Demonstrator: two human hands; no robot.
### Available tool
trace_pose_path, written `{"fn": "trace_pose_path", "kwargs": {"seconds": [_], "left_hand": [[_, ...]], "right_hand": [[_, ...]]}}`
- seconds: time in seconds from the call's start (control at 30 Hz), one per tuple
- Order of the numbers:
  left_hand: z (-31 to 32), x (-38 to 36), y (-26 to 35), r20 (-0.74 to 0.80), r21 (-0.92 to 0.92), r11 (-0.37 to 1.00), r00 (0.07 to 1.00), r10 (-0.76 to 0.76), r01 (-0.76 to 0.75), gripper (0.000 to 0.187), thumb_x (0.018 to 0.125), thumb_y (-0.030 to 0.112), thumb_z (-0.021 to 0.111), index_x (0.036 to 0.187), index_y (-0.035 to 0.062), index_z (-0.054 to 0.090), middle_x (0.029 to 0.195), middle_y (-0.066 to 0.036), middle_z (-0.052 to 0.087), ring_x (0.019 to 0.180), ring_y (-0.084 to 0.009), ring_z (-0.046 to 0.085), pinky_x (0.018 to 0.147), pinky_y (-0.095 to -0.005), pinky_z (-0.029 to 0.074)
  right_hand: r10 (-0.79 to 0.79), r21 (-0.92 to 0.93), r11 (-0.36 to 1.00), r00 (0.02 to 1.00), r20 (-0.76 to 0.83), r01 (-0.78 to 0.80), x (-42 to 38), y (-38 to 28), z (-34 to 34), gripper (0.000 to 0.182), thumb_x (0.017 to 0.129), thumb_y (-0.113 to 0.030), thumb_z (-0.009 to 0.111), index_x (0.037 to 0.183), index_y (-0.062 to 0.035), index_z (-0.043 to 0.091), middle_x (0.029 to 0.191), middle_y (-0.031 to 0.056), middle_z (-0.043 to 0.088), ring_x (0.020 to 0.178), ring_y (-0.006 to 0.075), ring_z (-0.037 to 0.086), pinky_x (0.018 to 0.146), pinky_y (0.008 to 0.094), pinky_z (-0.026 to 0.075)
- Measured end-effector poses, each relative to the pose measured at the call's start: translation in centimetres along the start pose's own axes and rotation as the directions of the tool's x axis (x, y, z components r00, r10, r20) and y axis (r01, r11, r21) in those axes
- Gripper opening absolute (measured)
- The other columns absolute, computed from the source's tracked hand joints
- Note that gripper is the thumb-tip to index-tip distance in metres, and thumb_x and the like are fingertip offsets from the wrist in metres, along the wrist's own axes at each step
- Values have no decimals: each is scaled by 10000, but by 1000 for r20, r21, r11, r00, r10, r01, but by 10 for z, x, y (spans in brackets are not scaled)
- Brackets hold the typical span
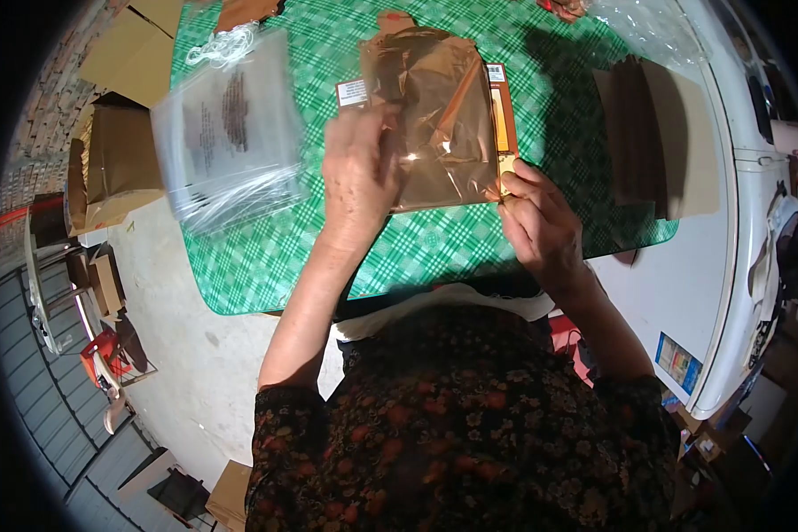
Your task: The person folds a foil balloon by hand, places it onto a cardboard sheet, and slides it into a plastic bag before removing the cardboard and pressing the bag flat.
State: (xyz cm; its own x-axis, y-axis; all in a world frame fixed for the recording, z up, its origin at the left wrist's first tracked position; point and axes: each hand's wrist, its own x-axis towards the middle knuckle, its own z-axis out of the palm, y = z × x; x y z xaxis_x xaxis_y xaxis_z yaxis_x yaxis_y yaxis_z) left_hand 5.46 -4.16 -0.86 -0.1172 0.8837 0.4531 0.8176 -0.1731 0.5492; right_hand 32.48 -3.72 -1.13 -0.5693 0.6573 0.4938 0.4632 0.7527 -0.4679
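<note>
A glossy brown film-wrapped package (443,115) lies flat in front of me on the table, with a brown tab (397,21) sticking out at its far end. Under it, a printed card (503,111) with white labels shows along both sides. My left hand (356,168) rests at the package's left edge; its fingertips are blurred and partly hidden. At the near right corner, my right hand (541,213) has its thumb and fingers closed on the film's edge.
A stack of clear plastic bags (230,133) with white string (223,44) lies on the left of the green checked table (257,266). Brown cardboard sheets (638,133) are stacked at the right, clear plastic (647,31) behind them. Cardboard boxes (120,168) stand left of the table.
</note>
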Motion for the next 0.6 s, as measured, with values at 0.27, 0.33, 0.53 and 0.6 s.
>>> {"fn": "trace_pose_path", "kwargs": {"seconds": [0.27, 0.33, 0.53, 0.6], "left_hand": [[16, 0, 5, -8, 293, 956, 1000, 29, -25, 442, 886, 50, 746, 1322, 107, 697, 1213, -118, 657, 1100, -347, 585, 956, -496, 459], [18, -1, 7, -13, 338, 941, 1000, 11, -6, 468, 936, 91, 749, 1394, 136, 669, 1315, -143, 625, 1187, -373, 561, 1016, -529, 436], [17, 3, 12, -32, 481, 877, 999, 32, -13, 556, 962, 124, 736, 1497, 176, 596, 1607, -193, 485, 1484, -466, 422, 1171, -594, 352], [17, 2, 10, -10, 463, 885, 998, 67, -55, 527, 949, 137, 749, 1461, 158, 625, 1572, -166, 546, 1501, -431, 449, 1196, -574, 357]], "right_hand": [[-24, -35, 999, 1000, 9, 24, 2, -1, 0, 225, 811, 120, 794, 970, 30, 663, 1207, 174, 727, 1259, 403, 692, 1027, 468, 622], [-61, -111, 992, 998, 17, 62, 3, -2, -1, 225, 786, 120, 803, 954, 42, 674, 1187, 172, 721, 1245, 396, 697, 1023, 463, 628], [-62, -123, 990, 998, 24, 64, 0, 1, 0, 248, 778, 71, 828, 953, -2, 668, 1206, 131, 709, 1256, 389, 679, 1015, 467, 614], [-67, -125, 990, 997, 38, 71, 0, 2, 0, 254, 776, 67, 831, 958, -4, 668, 1206, 129, 709, 1254, 390, 679, 1006, 466, 616]]}}
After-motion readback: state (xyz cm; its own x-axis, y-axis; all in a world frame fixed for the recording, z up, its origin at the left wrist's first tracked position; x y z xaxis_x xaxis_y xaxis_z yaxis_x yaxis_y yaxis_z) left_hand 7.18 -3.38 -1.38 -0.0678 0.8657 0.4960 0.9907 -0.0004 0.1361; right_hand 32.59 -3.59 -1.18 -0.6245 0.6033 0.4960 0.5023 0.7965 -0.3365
